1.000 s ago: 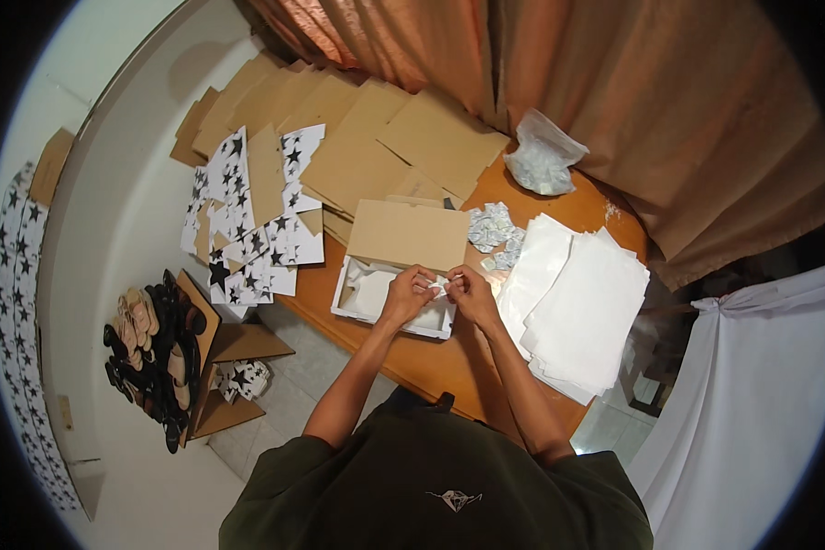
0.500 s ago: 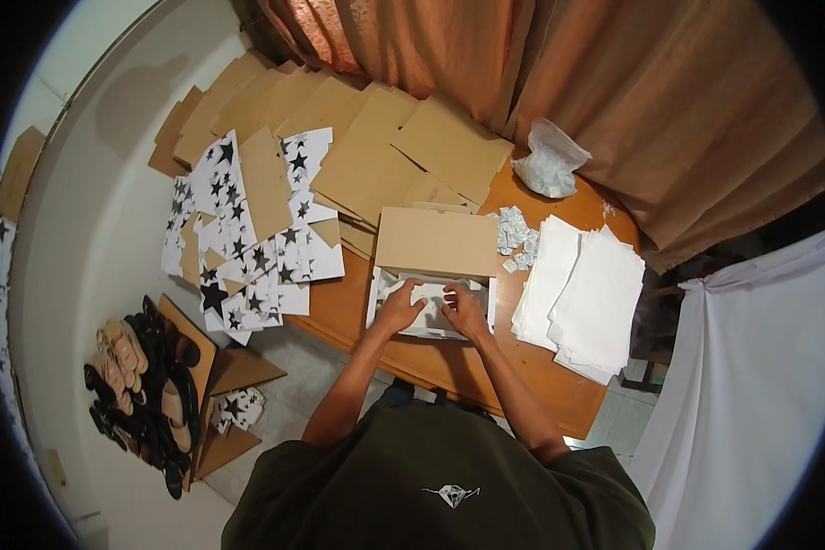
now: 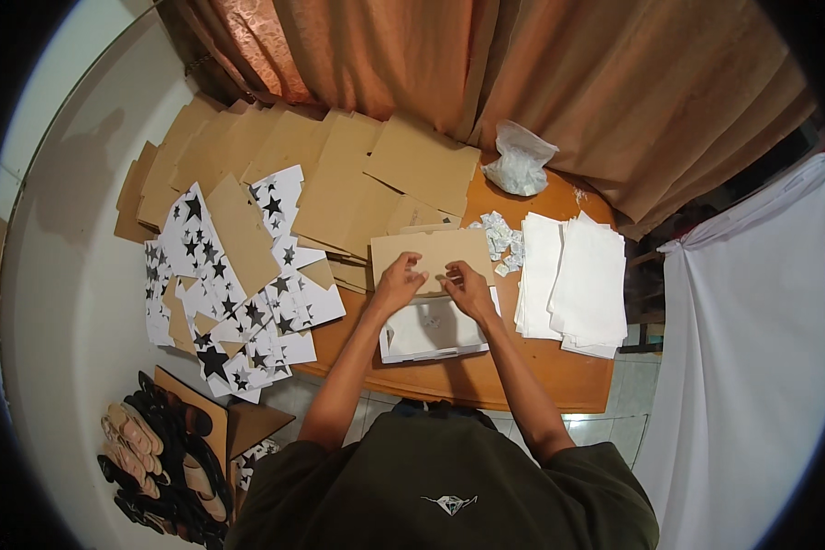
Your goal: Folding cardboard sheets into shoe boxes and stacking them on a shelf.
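An opened cardboard box (image 3: 396, 332) sits at the table's front edge, its brown lid (image 3: 445, 247) raised at the far side. White paper lines the box, and on it lies a small whitish packet (image 3: 433, 322). My left hand (image 3: 401, 282) is over the left part of the lid, fingers bent and apart, with nothing visible in it. Over the lid's right part is my right hand (image 3: 466, 289), likewise with bent, spread fingers and nothing seen between them. Whether either hand touches the lid, I cannot tell.
Small packets (image 3: 500, 236) lie in a heap beyond the box, near a clear plastic bag (image 3: 519, 160). White paper sheets (image 3: 588, 284) are stacked at right. Flat brown cardboard (image 3: 339, 197) and star-printed pieces (image 3: 213, 266) spread leftward. Sandals (image 3: 170, 458) are at lower left.
Both hands have moved from inside the box up and away to its lid. The small packet on the white paper now shows uncovered. The view has shifted slightly.
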A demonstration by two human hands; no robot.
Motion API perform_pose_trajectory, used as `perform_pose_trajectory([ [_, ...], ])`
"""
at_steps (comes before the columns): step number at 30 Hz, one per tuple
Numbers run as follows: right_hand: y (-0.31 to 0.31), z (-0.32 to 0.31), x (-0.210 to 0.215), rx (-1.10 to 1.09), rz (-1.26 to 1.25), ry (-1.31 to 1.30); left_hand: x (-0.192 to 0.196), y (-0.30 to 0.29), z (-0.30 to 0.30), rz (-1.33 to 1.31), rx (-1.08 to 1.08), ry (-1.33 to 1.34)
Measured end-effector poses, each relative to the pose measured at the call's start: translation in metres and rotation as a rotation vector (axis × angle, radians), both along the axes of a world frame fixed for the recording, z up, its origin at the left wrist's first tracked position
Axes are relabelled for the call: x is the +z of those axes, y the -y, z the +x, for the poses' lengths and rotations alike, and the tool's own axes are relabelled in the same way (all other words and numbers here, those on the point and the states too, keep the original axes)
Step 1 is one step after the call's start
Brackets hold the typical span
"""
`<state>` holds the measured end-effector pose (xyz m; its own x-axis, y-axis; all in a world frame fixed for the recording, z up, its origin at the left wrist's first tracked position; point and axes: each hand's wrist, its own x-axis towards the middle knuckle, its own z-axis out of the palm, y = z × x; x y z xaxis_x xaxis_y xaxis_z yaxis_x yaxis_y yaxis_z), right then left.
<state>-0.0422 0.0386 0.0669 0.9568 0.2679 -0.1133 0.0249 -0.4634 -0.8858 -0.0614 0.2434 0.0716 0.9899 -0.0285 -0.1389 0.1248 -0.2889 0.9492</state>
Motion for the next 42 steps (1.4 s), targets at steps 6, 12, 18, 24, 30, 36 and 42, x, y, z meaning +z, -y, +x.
perform_pose_trajectory([
  [6,-0.011,0.054,0.016,0.070,-0.102,0.064,0.010,-0.016,0.066,0.126,0.017,0.136],
  [12,-0.017,0.103,0.007,0.192,-0.496,0.331,0.003,-0.025,0.096,0.539,-0.069,0.187],
  [18,-0.019,0.130,-0.008,0.274,-0.660,0.289,-0.004,-0.022,0.109,0.708,-0.194,-0.024],
  [24,-0.011,0.127,0.012,0.273,-0.616,0.267,0.003,-0.021,0.110,0.575,-0.152,0.125],
  [30,-0.002,0.092,0.051,0.175,-0.470,0.365,0.040,-0.016,0.075,0.561,-0.125,0.333],
  [36,0.014,0.041,0.079,0.153,-0.335,0.525,0.063,-0.005,0.020,0.597,-0.072,0.571],
  [42,0.025,-0.015,0.100,0.149,-0.323,0.546,0.079,0.007,-0.038,0.560,-0.082,0.464],
])
